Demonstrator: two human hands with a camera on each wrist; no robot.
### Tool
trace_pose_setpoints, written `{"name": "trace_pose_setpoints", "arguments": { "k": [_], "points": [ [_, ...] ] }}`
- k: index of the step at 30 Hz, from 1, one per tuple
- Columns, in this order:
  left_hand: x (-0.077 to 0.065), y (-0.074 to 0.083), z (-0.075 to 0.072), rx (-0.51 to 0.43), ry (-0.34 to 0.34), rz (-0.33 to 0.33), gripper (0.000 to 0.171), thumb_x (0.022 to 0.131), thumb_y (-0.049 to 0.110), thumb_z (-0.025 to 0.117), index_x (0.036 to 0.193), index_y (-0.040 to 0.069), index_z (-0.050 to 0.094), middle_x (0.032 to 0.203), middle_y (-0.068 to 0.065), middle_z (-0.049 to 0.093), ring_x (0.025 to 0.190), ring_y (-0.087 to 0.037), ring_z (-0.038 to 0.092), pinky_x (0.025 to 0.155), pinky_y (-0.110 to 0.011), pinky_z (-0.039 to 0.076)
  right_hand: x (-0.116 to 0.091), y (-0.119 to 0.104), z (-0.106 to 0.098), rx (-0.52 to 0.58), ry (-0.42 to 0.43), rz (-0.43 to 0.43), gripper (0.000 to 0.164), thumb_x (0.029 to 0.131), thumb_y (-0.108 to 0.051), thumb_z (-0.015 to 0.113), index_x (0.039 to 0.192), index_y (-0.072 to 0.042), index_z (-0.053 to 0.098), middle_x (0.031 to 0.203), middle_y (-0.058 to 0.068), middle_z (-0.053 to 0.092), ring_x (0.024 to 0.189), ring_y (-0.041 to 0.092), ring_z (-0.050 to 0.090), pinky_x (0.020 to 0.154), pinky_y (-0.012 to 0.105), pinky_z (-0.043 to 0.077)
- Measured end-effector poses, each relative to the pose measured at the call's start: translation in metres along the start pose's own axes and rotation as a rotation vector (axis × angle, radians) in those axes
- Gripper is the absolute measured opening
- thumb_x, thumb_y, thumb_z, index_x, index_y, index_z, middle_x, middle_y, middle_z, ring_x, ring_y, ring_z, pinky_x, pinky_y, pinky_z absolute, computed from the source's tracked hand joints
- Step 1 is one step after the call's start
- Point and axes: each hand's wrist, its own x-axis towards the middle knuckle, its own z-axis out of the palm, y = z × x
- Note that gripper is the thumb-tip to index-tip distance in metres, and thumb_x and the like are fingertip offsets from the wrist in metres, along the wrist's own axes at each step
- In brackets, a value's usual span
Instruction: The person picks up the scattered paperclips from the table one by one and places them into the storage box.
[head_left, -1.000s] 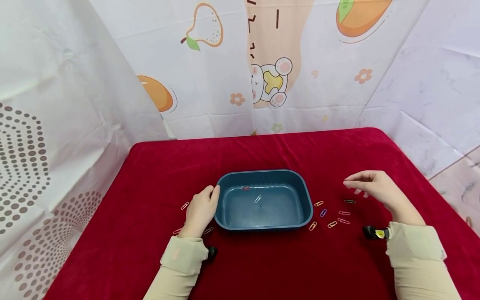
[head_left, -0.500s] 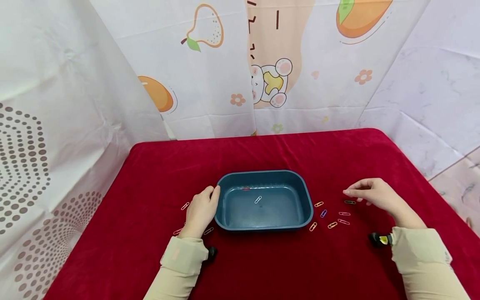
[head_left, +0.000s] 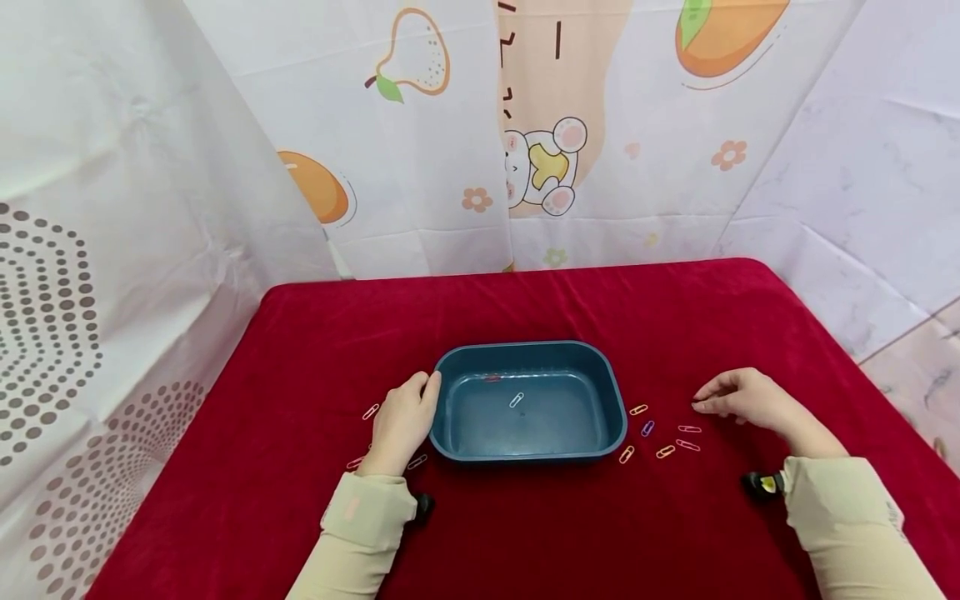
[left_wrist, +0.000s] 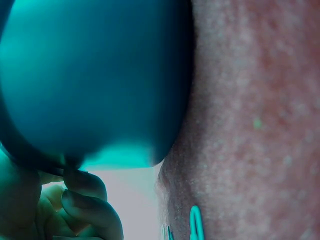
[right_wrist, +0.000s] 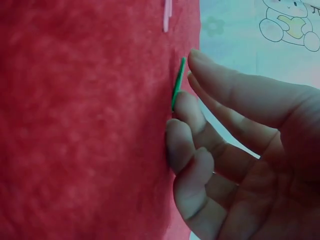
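My left hand [head_left: 405,421] grips the left rim of a dark blue plastic basin [head_left: 525,457]; in the left wrist view its fingers [left_wrist: 85,182] curl at the rim. Inside the basin lie a white paper clip [head_left: 516,400] and a red paper clip [head_left: 491,378]. My right hand [head_left: 750,402] is low over the cloth right of the basin. In the right wrist view, a green paper clip [right_wrist: 178,82] lies at its fingertips, one finger right at the clip's near end and the thumb beside the far end. From the head view, the right hand hides this clip.
Right of the basin lie a blue paper clip [head_left: 647,428], yellow paper clips such as one [head_left: 665,452] in front, and pink paper clips [head_left: 687,445]. More clips, including a white paper clip [head_left: 371,412], lie around the left hand. A red cloth [head_left: 570,533] covers the table; printed curtains [head_left: 420,183] stand behind.
My right hand has lowered toward the cloth, and its fingertips now cover the green paper clip in the head view. The left hand and basin have stayed in place.
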Motion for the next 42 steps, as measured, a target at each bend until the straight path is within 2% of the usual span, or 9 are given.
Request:
{"name": "trace_pose_setpoints", "arguments": {
  "k": [9, 18, 26, 34, 42],
  "points": [
    [0.000, 0.001, 0.000, -0.004, -0.011, -0.004, 0.041, 0.104, 0.038, 0.043, 0.071, 0.014, 0.042, 0.059, -0.003, 0.040, 0.049, -0.019, 0.038, 0.048, -0.028, 0.029, 0.003, 0.001, 0.001, -0.051, -0.001, -0.001, 0.022, 0.086, -0.013, 0.074, 0.099, 0.004, 0.072, 0.083, 0.002, 0.073, 0.067, 0.004, 0.057, 0.059, 0.029, 0.051],
    [0.000, 0.000, 0.001, 0.003, 0.001, 0.003, 0.040, 0.104, 0.037, 0.045, 0.071, 0.014, 0.042, 0.058, -0.003, 0.040, 0.049, -0.019, 0.038, 0.048, -0.028, 0.029, 0.005, -0.003, 0.002, -0.111, -0.056, -0.015, 0.016, 0.086, -0.017, 0.075, 0.088, -0.002, 0.069, 0.078, -0.002, 0.064, 0.066, 0.009, 0.052, 0.058, 0.027, 0.049],
    [0.000, 0.001, 0.001, 0.001, -0.003, -0.006, 0.040, 0.104, 0.036, 0.044, 0.071, 0.014, 0.042, 0.059, -0.003, 0.040, 0.049, -0.019, 0.039, 0.049, -0.028, 0.030, 0.004, -0.008, 0.004, -0.218, -0.055, -0.082, 0.009, 0.086, -0.011, 0.071, 0.082, -0.006, 0.064, 0.075, -0.003, 0.060, 0.063, 0.010, 0.050, 0.056, 0.025, 0.047],
    [0.000, 0.001, -0.001, -0.004, -0.010, 0.007, 0.040, 0.105, 0.036, 0.044, 0.071, 0.014, 0.041, 0.059, -0.003, 0.039, 0.050, -0.018, 0.038, 0.049, -0.029, 0.030, 0.002, -0.017, 0.001, -0.224, -0.028, -0.070, 0.010, 0.086, -0.010, 0.072, 0.082, -0.006, 0.064, 0.076, -0.002, 0.062, 0.062, 0.012, 0.052, 0.058, 0.026, 0.045],
    [0.000, 0.001, -0.001, -0.003, -0.008, 0.006, 0.040, 0.105, 0.036, 0.044, 0.072, 0.014, 0.041, 0.059, -0.003, 0.038, 0.050, -0.018, 0.038, 0.049, -0.029, 0.029, 0.004, -0.027, 0.000, -0.205, 0.002, -0.113, 0.008, 0.087, -0.010, 0.072, 0.090, -0.004, 0.068, 0.082, 0.000, 0.066, 0.067, 0.013, 0.055, 0.061, 0.025, 0.047]
  ]
}}
